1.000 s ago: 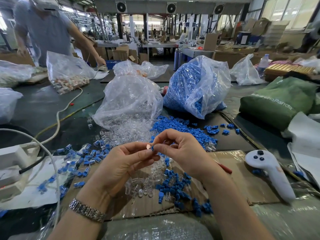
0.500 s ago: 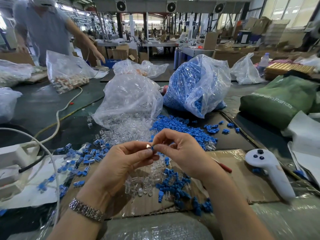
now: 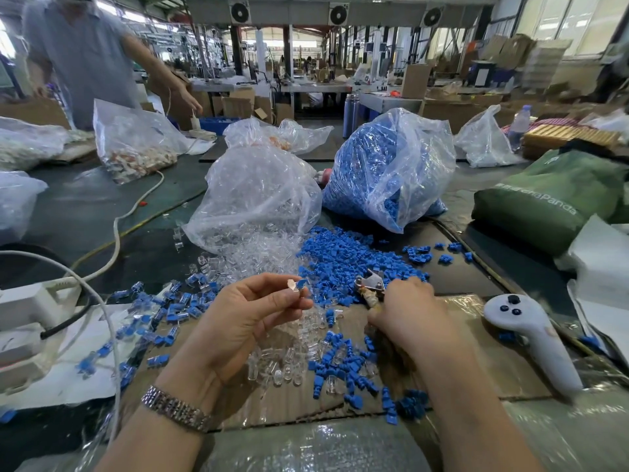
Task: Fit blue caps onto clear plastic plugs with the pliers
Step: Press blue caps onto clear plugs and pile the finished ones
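Workbench (image 3: 85, 212), clear bag (image 3: 258, 195) (plugs); blue-cap bag (image 3: 384, 172)

A white handheld controller (image 3: 531, 338) lay at lower right; a green bag (image 3: 551, 195) sat above it, a white cable (image 3: 117, 229) ran at left.

Daylight is streaming through tall windows (image 3: 558, 18) far beyond the hands, to the right. Three round fans (image 3: 338, 14) are hanging on an overhead beam straight ahead. Cardboard boxes (image 3: 413, 81) are crowding distant workbenches (image 3: 388, 102), and a dark table (image 3: 78, 206) is stretching away leftward.
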A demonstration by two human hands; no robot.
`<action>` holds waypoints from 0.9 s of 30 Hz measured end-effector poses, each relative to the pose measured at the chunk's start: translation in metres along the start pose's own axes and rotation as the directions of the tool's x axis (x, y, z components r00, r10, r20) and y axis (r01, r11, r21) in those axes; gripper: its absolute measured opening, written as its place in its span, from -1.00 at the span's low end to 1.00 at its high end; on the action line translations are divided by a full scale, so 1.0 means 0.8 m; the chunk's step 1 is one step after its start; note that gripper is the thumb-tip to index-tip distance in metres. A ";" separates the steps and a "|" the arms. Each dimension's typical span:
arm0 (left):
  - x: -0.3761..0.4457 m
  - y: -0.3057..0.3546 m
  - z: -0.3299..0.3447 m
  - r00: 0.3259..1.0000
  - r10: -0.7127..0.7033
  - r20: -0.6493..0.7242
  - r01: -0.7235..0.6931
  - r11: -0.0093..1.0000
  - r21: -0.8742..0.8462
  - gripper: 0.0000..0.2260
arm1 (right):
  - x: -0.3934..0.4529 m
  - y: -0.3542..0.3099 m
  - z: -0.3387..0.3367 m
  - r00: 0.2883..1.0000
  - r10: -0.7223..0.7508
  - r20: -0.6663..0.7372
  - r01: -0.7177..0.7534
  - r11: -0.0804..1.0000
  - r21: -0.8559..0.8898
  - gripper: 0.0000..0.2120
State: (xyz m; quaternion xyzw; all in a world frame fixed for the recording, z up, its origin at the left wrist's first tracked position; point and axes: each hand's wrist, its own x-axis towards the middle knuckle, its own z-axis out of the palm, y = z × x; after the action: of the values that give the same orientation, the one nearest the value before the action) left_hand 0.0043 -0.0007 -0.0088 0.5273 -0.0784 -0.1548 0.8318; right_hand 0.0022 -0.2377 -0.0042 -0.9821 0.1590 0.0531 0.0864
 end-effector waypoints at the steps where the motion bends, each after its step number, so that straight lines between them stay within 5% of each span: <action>1: 0.000 0.000 0.000 1.000 0.001 -0.005 -0.001 1.000 -0.002 -0.81 | -0.001 -0.001 -0.002 1.000 -0.008 0.000 0.008 1.000 0.021 -0.67; 7: 0.003 0.000 -0.005 0.998 0.023 -0.056 -0.023 1.000 0.000 -0.80 | -0.010 0.008 -0.030 1.000 -0.016 0.008 0.010 0.881 0.473 -0.75; 10: 0.008 -0.001 -0.010 0.996 0.018 -0.091 -0.025 0.997 -0.076 -0.82 | -0.020 0.013 -0.050 0.971 -0.219 0.101 0.089 0.716 0.692 -0.71; 13: 0.010 -0.002 -0.013 0.994 0.024 -0.107 -0.038 0.991 -0.131 -0.83 | -0.030 0.003 -0.054 0.844 -0.461 0.274 0.009 0.523 0.852 -0.67; 18: 0.012 -0.002 -0.010 0.990 0.069 -0.127 -0.082 0.992 -0.100 -0.83 | -0.045 -0.023 -0.043 0.722 -0.613 0.320 0.062 0.518 0.853 -0.82; 27: 0.010 -0.002 -0.008 0.991 0.106 -0.079 -0.105 0.994 0.014 -0.83 | -0.052 -0.033 -0.042 0.693 -0.644 0.325 0.111 0.540 0.834 -0.78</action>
State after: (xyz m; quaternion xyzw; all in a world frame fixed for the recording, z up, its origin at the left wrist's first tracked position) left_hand 0.0133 0.0014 -0.0136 0.5322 -0.0736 -0.0893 0.8387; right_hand -0.0259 -0.2069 0.0378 -0.7871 -0.1013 0.2680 0.5462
